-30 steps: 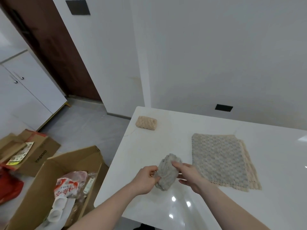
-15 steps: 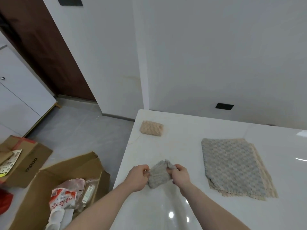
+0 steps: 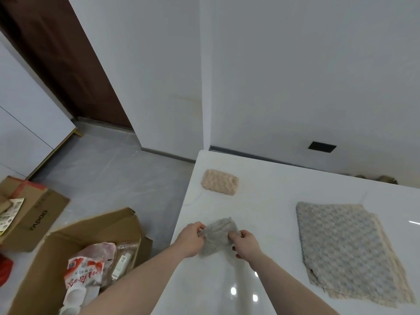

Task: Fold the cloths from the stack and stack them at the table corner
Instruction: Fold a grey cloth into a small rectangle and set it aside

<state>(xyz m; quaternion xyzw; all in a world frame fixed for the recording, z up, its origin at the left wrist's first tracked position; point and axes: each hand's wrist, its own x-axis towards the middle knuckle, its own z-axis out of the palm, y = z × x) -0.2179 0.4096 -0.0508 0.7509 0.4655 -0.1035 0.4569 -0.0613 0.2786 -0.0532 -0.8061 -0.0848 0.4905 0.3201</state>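
Soft, light, limp knit, likely to spring open unless pinched at both short edges. Folded grey cloth (image 3: 217,237) held low over the desk (image 3: 272,196) near its left edge, between left hand (image 3: 190,239) and right hand (image 3: 246,245). Fingers (image 3: 234,234) of both hands curled and clamped on opposite ends of it. Folded beige cloth (image 3: 220,182) at the far corner; flat stack (image 3: 345,248) to the right.

Your fingertips vanish into the grey cloth (image 3: 217,236), so each grip's hold stays unclear. The stack (image 3: 347,253) hides its lower cloths. The frame's edge crops the box (image 3: 45,264); its packet print is unreadable.
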